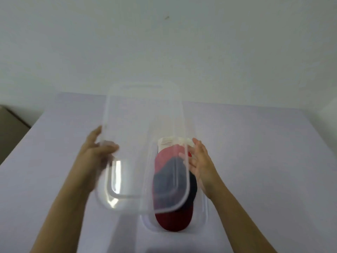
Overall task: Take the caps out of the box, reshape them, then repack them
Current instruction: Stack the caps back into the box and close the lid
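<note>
Lid's off and that's all so far: the left hand [94, 152] has its fingers clamped on the edge of the clear plastic lid [142, 143], held up over the left side of the box [204, 212]. The right hand [198, 161] hovers at the lid's other edge, fingers apart; whether they touch it is blurred. The caps [173, 220] sit nested inside the box on the pale counter [264, 152], soft cloth, rounded brims, dark red nearest. Removing, reshaping and repacking all remain.

A pale lavender table [255, 143] stands against a plain white wall [164, 42], brown furniture [11, 128] at far left.
</note>
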Available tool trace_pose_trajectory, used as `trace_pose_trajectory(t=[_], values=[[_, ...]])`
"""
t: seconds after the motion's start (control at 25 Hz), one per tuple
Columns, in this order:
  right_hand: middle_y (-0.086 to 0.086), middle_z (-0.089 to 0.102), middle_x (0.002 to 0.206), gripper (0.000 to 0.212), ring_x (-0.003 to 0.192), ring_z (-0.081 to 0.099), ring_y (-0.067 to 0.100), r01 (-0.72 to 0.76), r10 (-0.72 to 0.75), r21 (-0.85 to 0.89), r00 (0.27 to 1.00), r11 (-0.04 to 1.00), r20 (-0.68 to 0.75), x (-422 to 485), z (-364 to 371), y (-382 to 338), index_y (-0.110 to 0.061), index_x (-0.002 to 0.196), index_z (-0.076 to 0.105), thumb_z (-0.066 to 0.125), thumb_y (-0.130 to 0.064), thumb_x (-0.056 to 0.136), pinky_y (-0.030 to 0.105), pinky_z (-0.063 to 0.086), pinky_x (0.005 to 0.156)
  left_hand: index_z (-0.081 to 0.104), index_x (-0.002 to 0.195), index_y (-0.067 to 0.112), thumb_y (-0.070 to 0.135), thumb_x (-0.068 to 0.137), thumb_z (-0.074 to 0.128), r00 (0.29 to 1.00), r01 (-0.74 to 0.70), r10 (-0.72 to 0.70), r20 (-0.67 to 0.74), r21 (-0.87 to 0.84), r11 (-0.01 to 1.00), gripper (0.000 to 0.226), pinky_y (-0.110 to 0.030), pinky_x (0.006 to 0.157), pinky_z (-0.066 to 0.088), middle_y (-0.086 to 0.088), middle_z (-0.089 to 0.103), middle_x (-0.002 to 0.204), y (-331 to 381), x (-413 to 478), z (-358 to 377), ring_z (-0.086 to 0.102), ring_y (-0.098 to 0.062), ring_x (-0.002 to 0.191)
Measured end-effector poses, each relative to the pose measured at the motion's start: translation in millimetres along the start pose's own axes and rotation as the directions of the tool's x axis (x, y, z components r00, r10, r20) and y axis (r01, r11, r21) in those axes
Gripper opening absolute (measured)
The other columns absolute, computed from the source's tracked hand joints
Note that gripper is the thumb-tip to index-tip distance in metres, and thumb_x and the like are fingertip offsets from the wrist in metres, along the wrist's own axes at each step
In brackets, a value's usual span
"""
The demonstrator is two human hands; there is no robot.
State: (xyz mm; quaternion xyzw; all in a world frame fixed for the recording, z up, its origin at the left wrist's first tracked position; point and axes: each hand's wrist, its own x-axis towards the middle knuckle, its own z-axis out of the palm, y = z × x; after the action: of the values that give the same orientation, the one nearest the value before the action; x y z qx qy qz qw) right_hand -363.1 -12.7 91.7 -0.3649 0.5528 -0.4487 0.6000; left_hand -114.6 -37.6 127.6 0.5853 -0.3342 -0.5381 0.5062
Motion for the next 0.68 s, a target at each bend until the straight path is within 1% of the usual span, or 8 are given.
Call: trace_pose_trajectory(t=[0.08, 0.12, 0.2, 0.28, 0.32, 0.48, 0.6, 0.68], values=[[-0.006, 0.053, 0.132, 0.05, 0.112, 0.062, 0.017, -0.025, 0.025, 0.034, 1.0, 0.999, 0.0, -5, -7, -1, -0.037, 0.126, 0.04, 0.041, -0.059, 0.081, 0.034, 0.046, 0.1, 0.043, 0.136, 0.023, -0.007, 0.073, 0.059, 0.992, 0.07, -0.075, 0.101, 0.059, 0.996, 0.071, -0.021, 0.042, 0.045, -0.001, 0.058, 0.064, -30, -11, 25, 0.05, -0.009, 0.042], [-0.006, 0.051, 0.134, 0.055, 0.113, 0.061, 0.017, -0.045, 0.042, -0.034, 0.997, 0.998, -0.066, -6, -13, 4, -0.035, 0.133, 0.037, 0.046, -0.056, 0.083, 0.035, 0.047, 0.099, 0.041, 0.138, 0.026, 0.001, 0.074, 0.062, 0.986, 0.097, -0.108, 0.129, 0.091, 0.991, 0.072, -0.024, 0.049, 0.049, -0.004, 0.06, 0.072, -45, -16, 37, 0.055, -0.011, 0.049], [-0.006, 0.042, 0.144, 0.063, 0.127, 0.049, 0.019, -0.126, 0.077, -0.216, 0.972, 0.968, -0.222, -6, -30, 26, -0.03, 0.145, 0.024, 0.05, -0.047, 0.09, 0.037, 0.038, 0.107, 0.034, 0.143, 0.03, 0.022, 0.086, 0.062, 0.987, 0.091, -0.12, 0.109, 0.236, 0.967, 0.064, -0.036, 0.077, 0.056, -0.006, 0.063, 0.108, -75, -20, 55, 0.064, -0.018, 0.084], [-0.008, 0.03, 0.153, 0.064, 0.139, 0.033, 0.016, -0.173, 0.094, -0.287, 0.958, 0.942, -0.27, -5, -39, 49, -0.03, 0.149, 0.015, 0.047, -0.041, 0.094, 0.034, 0.028, 0.112, 0.03, 0.147, 0.026, 0.037, 0.094, 0.052, 0.995, 0.04, -0.08, 0.064, 0.483, 0.875, 0.059, -0.042, 0.103, 0.043, -0.004, 0.044, 0.141, -102, -17, 64, 0.05, -0.023, 0.123], [-0.008, 0.024, 0.156, 0.065, 0.141, 0.028, 0.015, -0.176, 0.084, -0.319, 0.956, 0.931, -0.28, -5, -41, 60, -0.03, 0.149, 0.012, 0.046, -0.04, 0.095, 0.035, 0.025, 0.115, 0.03, 0.147, 0.022, 0.039, 0.094, 0.049, 0.996, 0.027, -0.067, 0.052, 0.554, 0.832, 0.058, -0.041, 0.108, 0.037, -0.004, 0.035, 0.148, -111, -16, 66, 0.041, -0.024, 0.132], [-0.003, 0.017, 0.158, 0.063, 0.144, 0.02, 0.016, -0.113, -0.01, -0.438, 0.963, 0.892, -0.269, 1, -38, 80, -0.028, 0.15, 0.006, 0.042, -0.033, 0.098, 0.032, 0.019, 0.116, 0.023, 0.149, 0.017, 0.036, 0.098, 0.041, 0.995, 0.012, -0.074, 0.069, 0.647, 0.762, 0.058, -0.039, 0.114, 0.027, -0.006, 0.025, 0.156, -128, -14, 69, 0.029, -0.025, 0.142], [-0.002, 0.018, 0.158, 0.061, 0.144, 0.022, 0.019, -0.14, 0.022, -0.437, 0.964, 0.888, -0.263, 11, -37, 84, -0.029, 0.15, 0.006, 0.039, -0.034, 0.099, 0.035, 0.021, 0.115, 0.015, 0.151, 0.022, 0.034, 0.099, 0.037, 0.994, -0.058, -0.016, 0.104, 0.667, 0.743, 0.057, -0.04, 0.114, 0.026, -0.004, 0.029, 0.155, -131, -9, 71, 0.031, -0.025, 0.141], [-0.001, 0.02, 0.157, 0.061, 0.143, 0.024, 0.022, -0.158, 0.039, -0.441, 0.963, 0.884, -0.268, 17, -37, 86, -0.029, 0.15, 0.006, 0.039, -0.035, 0.099, 0.037, 0.023, 0.115, 0.015, 0.151, 0.022, 0.033, 0.1, 0.034, 0.995, -0.05, -0.028, 0.099, 0.706, 0.706, 0.055, -0.041, 0.113, 0.028, -0.007, 0.034, 0.152, -133, -4, 71, 0.034, -0.026, 0.139]])
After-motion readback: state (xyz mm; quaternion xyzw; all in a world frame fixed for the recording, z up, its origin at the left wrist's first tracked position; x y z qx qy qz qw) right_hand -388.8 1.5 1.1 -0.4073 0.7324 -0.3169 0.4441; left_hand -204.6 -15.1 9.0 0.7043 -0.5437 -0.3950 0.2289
